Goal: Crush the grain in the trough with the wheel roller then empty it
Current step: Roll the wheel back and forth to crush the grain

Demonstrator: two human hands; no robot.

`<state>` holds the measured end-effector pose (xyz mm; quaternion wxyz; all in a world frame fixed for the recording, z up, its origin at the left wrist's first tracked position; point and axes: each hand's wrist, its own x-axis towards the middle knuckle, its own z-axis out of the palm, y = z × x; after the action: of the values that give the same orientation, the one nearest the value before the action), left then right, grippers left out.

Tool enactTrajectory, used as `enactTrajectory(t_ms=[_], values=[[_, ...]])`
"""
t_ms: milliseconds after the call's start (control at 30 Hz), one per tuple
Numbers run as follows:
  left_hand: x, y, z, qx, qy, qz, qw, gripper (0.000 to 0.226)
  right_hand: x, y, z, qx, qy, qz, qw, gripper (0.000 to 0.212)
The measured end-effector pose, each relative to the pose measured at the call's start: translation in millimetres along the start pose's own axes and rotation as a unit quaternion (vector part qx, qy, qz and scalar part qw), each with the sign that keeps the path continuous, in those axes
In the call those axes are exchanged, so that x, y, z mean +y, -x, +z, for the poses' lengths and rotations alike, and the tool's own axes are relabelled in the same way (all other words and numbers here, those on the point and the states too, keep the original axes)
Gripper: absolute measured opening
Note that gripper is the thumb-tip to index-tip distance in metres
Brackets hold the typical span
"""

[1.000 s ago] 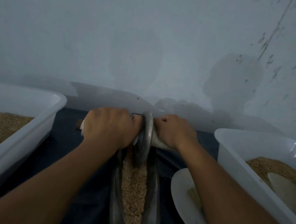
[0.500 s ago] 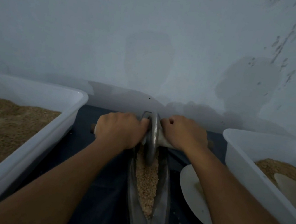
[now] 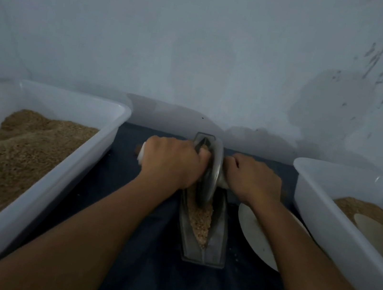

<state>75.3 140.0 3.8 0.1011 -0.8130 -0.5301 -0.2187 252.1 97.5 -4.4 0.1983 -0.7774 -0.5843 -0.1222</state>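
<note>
Crushing: left hand [image 3: 170, 164] and right hand [image 3: 252, 179] fisted around the wheel roller [image 3: 211, 173] handles. Next, roll through grain [image 3: 200, 219] along the trough [image 3: 217, 239].

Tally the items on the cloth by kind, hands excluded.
White tubs: 2 (left tub, right tub)
White plates: 2 (one on the cloth, one in the right tub)
Metal trough: 1
Wheel roller: 1
Total: 6
</note>
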Motion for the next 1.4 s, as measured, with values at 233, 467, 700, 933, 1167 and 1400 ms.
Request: enactTrajectory(t_ms=[233,467,700,933,1167,1400], values=[[-0.2,16.8,-9.0,0.004,-0.006,0.01,1.0,0.051,-4.5,22.3,-7.5,0.01,-0.002,-0.009,1.0,0.043],[1.5,32.6,-15.3,0.031,-0.009,0.02,0.999,0.047,-5.4,43.2,-15.9,0.036,0.015,-0.045,0.998,0.041],[5.1,47.1,-19.8,0.07,-0.025,0.036,0.997,0.051,-7.7,62.7,-21.9,0.061,0.004,-0.064,0.996,0.044],[3.8,47.9,-17.2,0.074,-0.028,0.04,0.996,0.051,-7.1,58.3,-19.2,0.057,0.016,-0.06,0.996,0.042],[2.2,33.1,-9.8,0.061,-0.011,0.024,0.998,0.052,-5.1,39.2,-12.0,0.042,0.007,-0.037,0.998,0.04],[-5.5,14.9,0.8,0.038,0.004,0.013,0.999,0.053,-7.9,15.7,-6.7,0.017,0.014,-0.02,1.0,0.043]])
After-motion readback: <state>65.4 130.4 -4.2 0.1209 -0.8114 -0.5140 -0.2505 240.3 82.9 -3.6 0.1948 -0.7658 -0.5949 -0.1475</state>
